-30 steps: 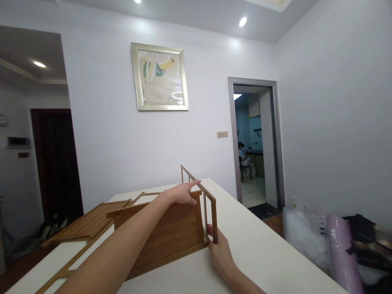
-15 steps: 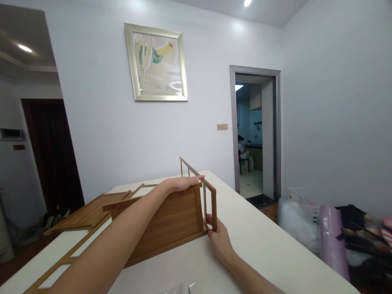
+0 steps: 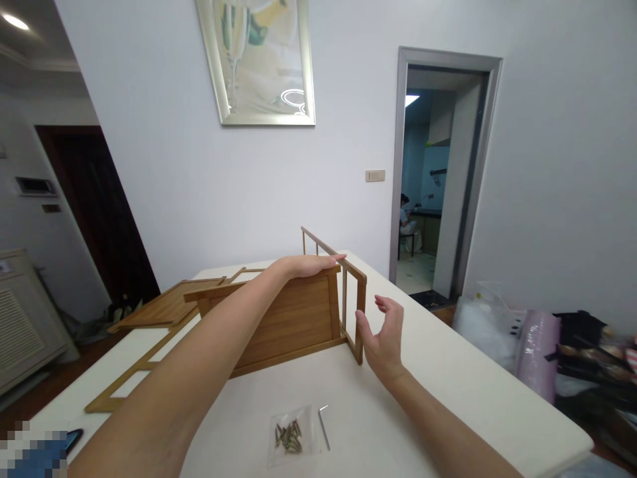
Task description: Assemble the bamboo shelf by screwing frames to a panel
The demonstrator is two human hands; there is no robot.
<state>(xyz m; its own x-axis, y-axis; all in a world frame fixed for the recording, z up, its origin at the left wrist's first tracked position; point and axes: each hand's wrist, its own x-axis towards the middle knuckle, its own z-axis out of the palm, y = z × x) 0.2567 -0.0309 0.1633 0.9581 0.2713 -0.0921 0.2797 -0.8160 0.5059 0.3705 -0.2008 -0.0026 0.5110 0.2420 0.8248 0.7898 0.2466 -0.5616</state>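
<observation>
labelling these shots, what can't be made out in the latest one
All in the head view:
- Part of the standing wooden panel: hidden behind the left forearm.
- Palm of the left hand: faces down, out of sight.
- Top of the framed picture: cut off by the upper edge.
- Blue item: pixelated, cut off at the lower left.
- Exact screw count: small, overlapping screws.

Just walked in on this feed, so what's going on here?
The left hand lies along an upright wooden panel's top edge, fingers at the rail of an open wooden frame. The right hand is open beside that frame. Bagged screws and a hex key lie on the white table.
</observation>
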